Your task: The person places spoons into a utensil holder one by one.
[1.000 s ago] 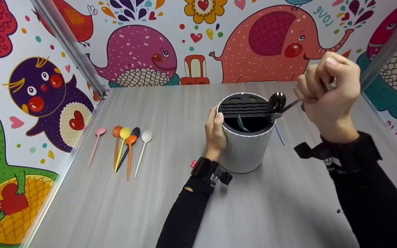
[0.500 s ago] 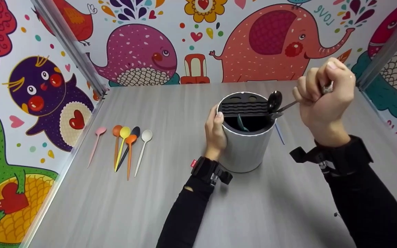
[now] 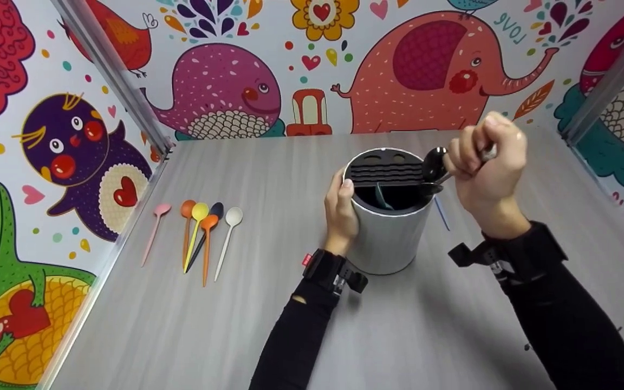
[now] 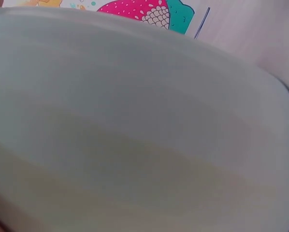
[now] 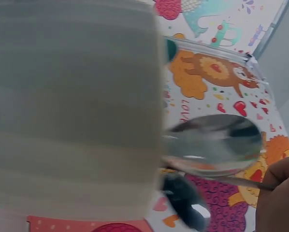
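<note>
A silver-grey utensil holder [image 3: 385,244] with a black slotted insert [image 3: 385,169] stands on the table. My left hand [image 3: 339,214] grips its left side, with the thumb up at the rim. My right hand [image 3: 488,168] holds a metal spoon by its thin handle [image 5: 241,181], knuckles up beside the rim. The held spoon's bowl [image 3: 430,188] overlaps the holder's right rim. A shiny spoon [image 3: 434,162] stands bowl-up at that same edge. Inside the open compartment a teal utensil [image 3: 382,196] leans. The holder's wall [image 4: 144,121] fills most of the left wrist view.
To the left on the table [image 3: 268,303] lie a pink spoon [image 3: 157,227], a yellow spoon [image 3: 197,227], a white spoon [image 3: 229,233], and orange and dark ones beside them. A thin blue stick [image 3: 442,212] lies right of the holder. Printed walls enclose the table's back and sides.
My right hand has moved left and down towards the holder with the spoon. My left hand keeps its grip, and the holder stays in place.
</note>
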A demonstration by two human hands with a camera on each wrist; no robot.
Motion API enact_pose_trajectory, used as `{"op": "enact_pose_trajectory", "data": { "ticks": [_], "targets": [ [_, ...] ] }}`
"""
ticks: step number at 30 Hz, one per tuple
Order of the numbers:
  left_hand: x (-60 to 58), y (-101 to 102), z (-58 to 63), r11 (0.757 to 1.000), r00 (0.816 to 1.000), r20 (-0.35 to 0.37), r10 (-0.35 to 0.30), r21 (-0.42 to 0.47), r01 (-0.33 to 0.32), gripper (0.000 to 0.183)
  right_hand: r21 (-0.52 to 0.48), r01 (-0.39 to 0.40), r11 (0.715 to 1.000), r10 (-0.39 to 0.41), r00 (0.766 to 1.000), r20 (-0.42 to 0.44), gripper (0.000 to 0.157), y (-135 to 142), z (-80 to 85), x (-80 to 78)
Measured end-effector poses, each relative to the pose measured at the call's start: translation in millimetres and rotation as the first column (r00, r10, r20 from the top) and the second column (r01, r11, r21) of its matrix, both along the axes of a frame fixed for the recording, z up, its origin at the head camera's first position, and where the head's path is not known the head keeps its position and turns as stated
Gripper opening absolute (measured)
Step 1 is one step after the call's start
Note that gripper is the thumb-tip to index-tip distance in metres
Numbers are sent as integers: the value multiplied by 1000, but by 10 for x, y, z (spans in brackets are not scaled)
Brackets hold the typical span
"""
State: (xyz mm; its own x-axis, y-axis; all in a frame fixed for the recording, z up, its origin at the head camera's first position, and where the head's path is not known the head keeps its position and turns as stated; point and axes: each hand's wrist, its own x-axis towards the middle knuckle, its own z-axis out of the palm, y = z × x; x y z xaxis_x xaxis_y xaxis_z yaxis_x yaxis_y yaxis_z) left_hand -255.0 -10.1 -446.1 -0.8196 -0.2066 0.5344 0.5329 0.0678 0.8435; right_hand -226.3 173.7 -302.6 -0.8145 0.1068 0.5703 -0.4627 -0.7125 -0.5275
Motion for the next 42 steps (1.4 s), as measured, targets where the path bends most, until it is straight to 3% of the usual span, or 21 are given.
{"op": "enact_pose_trajectory", "data": {
  "ticks": [12,19,28,35,42],
  "targets": [
    [25,14,-2,1000,1000,-10,-10,0,10,60,131,-25,991,20,999,41,33,-122,-330,-2],
    [26,27,5,1000,1000,-3,-5,13,5,59,262,-17,965,-4,997,80,33,-184,-440,3],
    [6,15,6,1000,1000,-5,-4,8,5,60,435,134,890,-146,989,-6,28,-232,-467,7],
    [11,12,3,1000,1000,6,5,-7,-5,60,421,187,888,-188,981,-40,28,-252,-482,8],
    [4,14,1,1000,1000,1,7,5,-7,60,444,282,851,-265,959,-102,29,-276,-521,-4]
  ]
}}
